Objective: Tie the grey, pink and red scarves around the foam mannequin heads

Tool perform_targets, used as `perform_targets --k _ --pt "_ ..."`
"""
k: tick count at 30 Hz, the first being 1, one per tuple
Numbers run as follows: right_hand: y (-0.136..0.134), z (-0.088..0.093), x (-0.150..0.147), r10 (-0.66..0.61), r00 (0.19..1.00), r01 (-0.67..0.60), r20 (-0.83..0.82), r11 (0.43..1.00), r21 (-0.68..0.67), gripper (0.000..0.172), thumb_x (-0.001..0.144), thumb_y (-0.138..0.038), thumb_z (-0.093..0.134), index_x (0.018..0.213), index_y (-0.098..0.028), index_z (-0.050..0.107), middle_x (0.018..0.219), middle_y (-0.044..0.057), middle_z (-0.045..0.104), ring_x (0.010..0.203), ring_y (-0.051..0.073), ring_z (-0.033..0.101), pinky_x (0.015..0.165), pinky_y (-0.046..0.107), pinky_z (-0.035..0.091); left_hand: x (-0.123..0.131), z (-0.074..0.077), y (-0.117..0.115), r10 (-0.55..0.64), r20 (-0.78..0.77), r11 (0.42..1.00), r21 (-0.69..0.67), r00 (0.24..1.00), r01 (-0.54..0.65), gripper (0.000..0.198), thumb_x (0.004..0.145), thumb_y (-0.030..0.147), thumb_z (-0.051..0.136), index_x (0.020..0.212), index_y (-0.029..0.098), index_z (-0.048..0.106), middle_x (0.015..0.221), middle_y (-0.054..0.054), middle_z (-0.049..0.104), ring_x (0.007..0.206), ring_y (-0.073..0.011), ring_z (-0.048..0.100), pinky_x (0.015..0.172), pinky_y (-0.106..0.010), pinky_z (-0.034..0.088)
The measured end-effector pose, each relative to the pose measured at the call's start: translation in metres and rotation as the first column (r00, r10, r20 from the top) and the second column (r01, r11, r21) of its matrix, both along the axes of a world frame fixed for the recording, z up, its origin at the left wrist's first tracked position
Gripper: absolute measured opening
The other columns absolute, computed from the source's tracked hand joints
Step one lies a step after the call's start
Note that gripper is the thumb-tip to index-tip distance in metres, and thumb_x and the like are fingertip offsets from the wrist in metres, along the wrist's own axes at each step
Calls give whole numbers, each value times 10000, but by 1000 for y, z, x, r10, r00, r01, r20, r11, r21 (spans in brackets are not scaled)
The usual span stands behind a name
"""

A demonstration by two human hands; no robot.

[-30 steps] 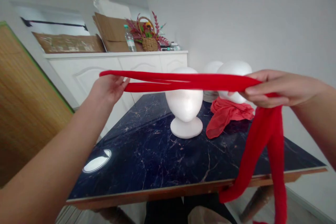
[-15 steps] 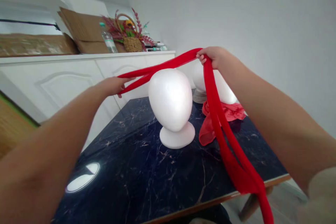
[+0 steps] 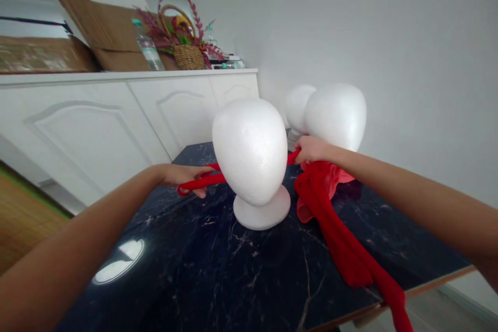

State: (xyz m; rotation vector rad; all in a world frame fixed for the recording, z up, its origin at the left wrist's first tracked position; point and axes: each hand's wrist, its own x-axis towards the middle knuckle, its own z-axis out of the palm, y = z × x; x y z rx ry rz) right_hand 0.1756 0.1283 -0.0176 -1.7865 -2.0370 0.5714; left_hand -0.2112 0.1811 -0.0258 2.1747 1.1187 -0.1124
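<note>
A white foam mannequin head [image 3: 249, 150] stands upright on its round base on the dark marbled table. A red scarf [image 3: 334, 228] passes behind it, with both hands on the cloth. At the head's left side my left hand [image 3: 187, 177] is closed on one end of the scarf. To the right of the head my right hand [image 3: 311, 149] grips the scarf farther along. From there the long loose part lies across the table and drops over the front right edge. The stretch directly behind the head is hidden.
Two more white foam heads, one nearer [image 3: 337, 114] and one farther [image 3: 299, 106], stand at the back right. A coral cloth [image 3: 330, 179] lies under the scarf. Behind are white cabinets [image 3: 175, 114] bearing cardboard boxes, a bottle [image 3: 150, 49] and a flower basket [image 3: 189, 57].
Both hands have come down with the scarf, from above the foam head to about its lower half. The scarf now runs behind the head, and its loose part rests on the table.
</note>
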Motion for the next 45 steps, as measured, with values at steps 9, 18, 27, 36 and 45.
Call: perform_targets --k 9,18,27,36,45 --pt "-52 -11 -18 294 954 -257 60 904 -341 318 802 -405 695 601 -160 668 518 7 532 465 111 440 489 267 308 11 -22 -55 101 393 867 -485 914 113 710 684 652 742 1231 206 663 1012 -109 743 654 -146 599 566 -212 476" --pt "-92 -55 -56 -301 588 -370 -750 725 -581 189 750 -230 755 837 -118 629 673 50 657 655 159 681 681 256 589 73 -56 -122 401 568 911 -330 718 -247 327 731 437 800 943 190 767 936 -69 757 812 -185 668 740 -273 525" --pt "-121 -66 -70 -417 353 -376 -838 756 -535 213 828 -231 566 891 -91 713 979 109 717 890 159 677 845 245 514 115 -73 -144 336 592 923 -51 733 -381 356 652 361 813 919 135 747 882 -81 746 753 -226 644 683 -317 501" --pt "-131 -68 -80 -231 523 -253 -820 877 -409 274 793 -415 727 880 -157 701 911 47 710 857 149 633 754 256 439 126 -81 -150 324 481 833 264 815 -487 168 705 156 607 841 143 705 849 -120 734 755 -254 669 671 -335 491" --pt "-120 -102 -78 187 775 -213 -603 977 29 398 800 -527 673 872 -138 633 776 46 661 638 156 592 605 289 462 132 -86 -154 286 553 857 217 783 -467 244 688 173 576 888 110 701 765 -61 697 675 -193 613 585 -267 423"
